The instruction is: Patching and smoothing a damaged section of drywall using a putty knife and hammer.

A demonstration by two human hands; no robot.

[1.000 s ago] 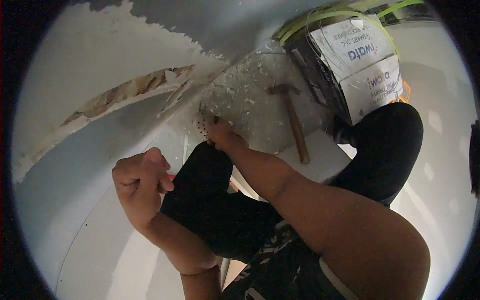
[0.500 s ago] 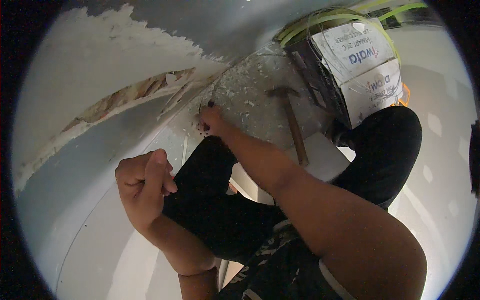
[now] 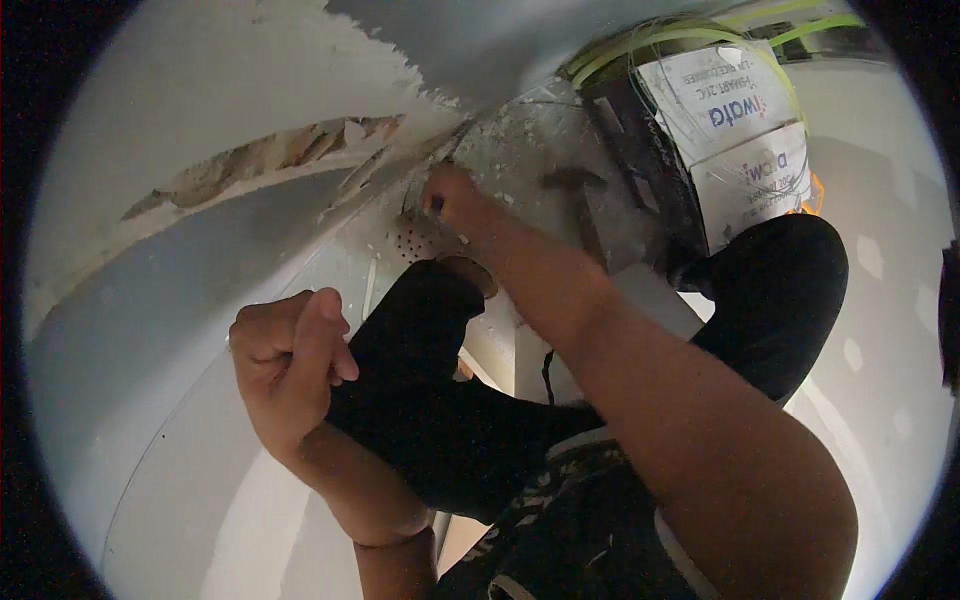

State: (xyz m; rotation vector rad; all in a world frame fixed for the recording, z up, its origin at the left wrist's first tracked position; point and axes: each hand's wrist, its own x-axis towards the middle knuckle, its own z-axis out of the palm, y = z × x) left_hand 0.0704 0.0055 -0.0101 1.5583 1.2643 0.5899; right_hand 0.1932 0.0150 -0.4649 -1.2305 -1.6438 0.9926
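Right hand (image 3: 455, 198) farther forward than before

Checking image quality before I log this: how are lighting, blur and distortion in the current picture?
Head view: dim around the hammer and floor, brighter on the pale surface at right; head view: right hand smeared, left hand crisper; head view: black corners, fisheye curving near the rim.
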